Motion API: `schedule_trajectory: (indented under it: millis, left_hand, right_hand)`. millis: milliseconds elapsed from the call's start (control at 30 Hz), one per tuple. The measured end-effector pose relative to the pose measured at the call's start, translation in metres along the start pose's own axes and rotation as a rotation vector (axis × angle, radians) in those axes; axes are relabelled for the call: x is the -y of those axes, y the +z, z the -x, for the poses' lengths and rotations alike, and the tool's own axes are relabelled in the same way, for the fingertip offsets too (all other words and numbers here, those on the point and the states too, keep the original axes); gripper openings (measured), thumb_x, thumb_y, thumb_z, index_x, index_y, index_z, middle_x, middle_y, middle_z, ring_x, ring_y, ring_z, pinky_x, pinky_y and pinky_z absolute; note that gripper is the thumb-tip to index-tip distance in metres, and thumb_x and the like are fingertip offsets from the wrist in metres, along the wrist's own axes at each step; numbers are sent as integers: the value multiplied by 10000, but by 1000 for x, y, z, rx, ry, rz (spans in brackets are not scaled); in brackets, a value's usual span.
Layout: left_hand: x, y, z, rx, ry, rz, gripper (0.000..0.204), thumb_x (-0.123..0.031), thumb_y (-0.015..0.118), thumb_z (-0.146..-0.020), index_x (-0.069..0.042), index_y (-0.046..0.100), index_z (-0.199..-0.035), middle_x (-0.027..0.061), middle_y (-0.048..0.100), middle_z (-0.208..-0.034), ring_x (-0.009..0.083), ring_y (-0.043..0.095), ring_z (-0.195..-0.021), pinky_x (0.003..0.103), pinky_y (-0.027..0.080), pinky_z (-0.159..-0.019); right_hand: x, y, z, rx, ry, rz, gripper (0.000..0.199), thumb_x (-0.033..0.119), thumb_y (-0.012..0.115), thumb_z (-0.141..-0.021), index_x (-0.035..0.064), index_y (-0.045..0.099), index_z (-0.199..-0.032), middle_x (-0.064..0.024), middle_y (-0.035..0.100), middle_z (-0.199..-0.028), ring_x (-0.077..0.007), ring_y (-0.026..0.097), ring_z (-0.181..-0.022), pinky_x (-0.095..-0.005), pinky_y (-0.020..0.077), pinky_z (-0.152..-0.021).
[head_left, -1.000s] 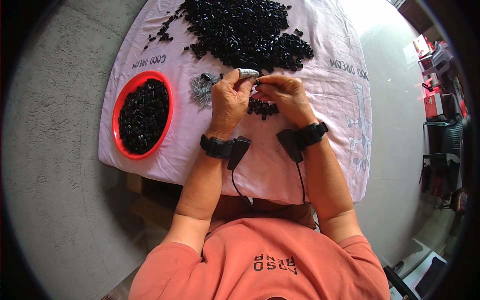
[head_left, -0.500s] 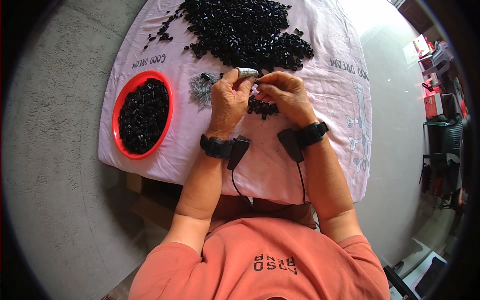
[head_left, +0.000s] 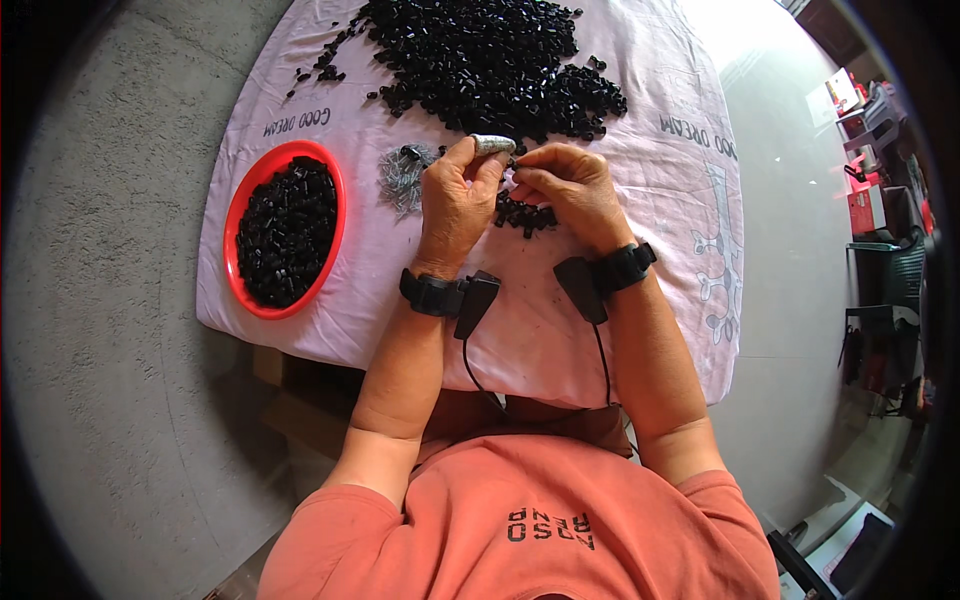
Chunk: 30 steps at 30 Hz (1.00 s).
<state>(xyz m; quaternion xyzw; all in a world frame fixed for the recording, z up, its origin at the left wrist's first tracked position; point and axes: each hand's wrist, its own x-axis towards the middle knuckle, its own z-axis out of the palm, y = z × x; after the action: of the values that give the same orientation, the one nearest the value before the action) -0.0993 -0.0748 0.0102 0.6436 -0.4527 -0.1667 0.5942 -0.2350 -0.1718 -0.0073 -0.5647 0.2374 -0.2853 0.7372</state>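
My left hand (head_left: 453, 205) is closed in a pinch, with a whitish wrap (head_left: 492, 145) around one finger. Facing it, fingertips almost touching, my right hand (head_left: 580, 195) pinches too. Something small and dark shows between the fingertips, too tiny to name. Just below them lies a small cluster of black pieces (head_left: 525, 217). A heap of thin silvery pin-like bits (head_left: 402, 180) sits left of my left hand. Beyond both hands spreads a large pile of small black pieces (head_left: 480, 70). At the left, a red oval basin (head_left: 285, 312) holds many black pieces (head_left: 287, 230).
A pale pink cloth (head_left: 530, 340) covers the table. Each wrist wears a black strap with a box and cable (head_left: 606, 360). Grey floor (head_left: 110, 300) lies to the left. Along the far right stand a dark green chair (head_left: 905, 275) and a red box (head_left: 866, 210).
My hands stay in the same place, with only a slight shift of the fingertips. The piles and the basin look the same.
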Motion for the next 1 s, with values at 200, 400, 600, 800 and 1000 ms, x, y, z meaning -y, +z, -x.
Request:
schedule_trajectory:
  millis: [200, 400, 600, 800, 1000]
  left_hand:
    - [2, -1, -1, 40, -105, 190, 94, -44, 648, -959, 24, 705, -988, 56, 730, -861, 70, 652, -723, 237, 555, -651]
    - [4, -2, -1, 37, -143, 231, 89, -37, 644, -960, 28, 701, -982, 44, 718, -834, 67, 648, -714, 226, 544, -642]
    - [4, -2, -1, 40, -153, 254, 86, -34, 645, -958, 29, 699, -979, 45, 716, -829, 68, 647, -714, 222, 538, -646]
    - [5, -1, -1, 35, -151, 269, 85, -31, 645, -958, 30, 699, -981, 49, 719, -834, 70, 649, -716, 226, 542, -649]
    - [2, -1, -1, 31, -120, 216, 82, -25, 656, -949, 29, 706, -985, 53, 726, -839, 72, 656, -720, 228, 545, -649]
  right_hand:
    - [0, -1, 0, 8, 2, 9, 121, 43, 682, -939, -34, 692, -1032, -111, 739, -913, -157, 735, -797, -251, 605, -708]
    - [1, 0, 0, 11, -2, -4, 117, 50, 687, -939, -33, 693, -1022, -111, 739, -908, -157, 736, -798, -249, 603, -703]
    - [-1, 0, -1, 11, -5, -10, 116, 55, 690, -939, -32, 692, -1016, -115, 737, -902, -160, 737, -793, -250, 605, -697]
    - [-1, 0, -1, -10, -22, 0, 110, 56, 692, -940, -29, 695, -1009, -114, 738, -894, -163, 738, -790, -250, 607, -695]
    - [-1, 0, 0, -16, -28, -12, 102, 52, 692, -939, -31, 696, -997, -113, 739, -893, -159, 736, -787, -253, 609, -698]
